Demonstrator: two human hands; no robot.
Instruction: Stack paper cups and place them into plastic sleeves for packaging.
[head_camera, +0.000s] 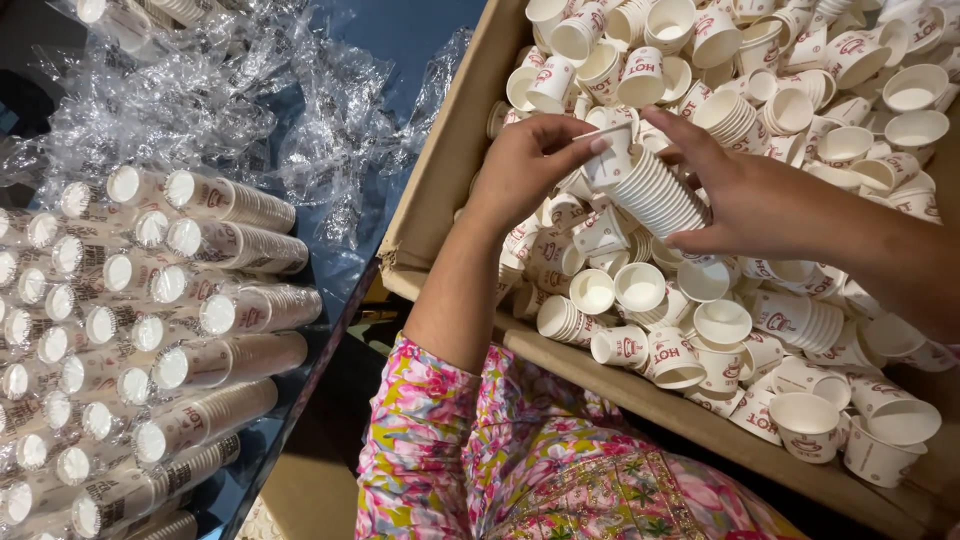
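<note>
A: State the position of both hands.

B: Both hands are over the cardboard box (450, 150). The right hand (760, 195) is curled around a nested stack of white paper cups (655, 190), thumb above and fingers below; the stack lies tilted, its open end toward the upper left. The left hand (525, 165) is closed at the fingertips on a single cup (608, 155) at the open end of that stack.

A: Is the single cup seated in the stack?

B: It appears partly inserted, but the fingers cover the joint, so this cannot be confirmed.

A: Contents of the box?

B: Loose paper cups (790, 110), white with red print, lying in all directions, some nested in short stacks. The held stack is just above this pile, near the middle of the box.

A: Surroundings?

B: To the left, on the table (400, 40), long stacks of cups wrapped in clear sleeves (190, 300) lie side by side in rows. Crumpled clear plastic wrap (250, 100) lies behind them. A floral sleeve (450, 430) covers the left arm below the elbow line of the view.
</note>
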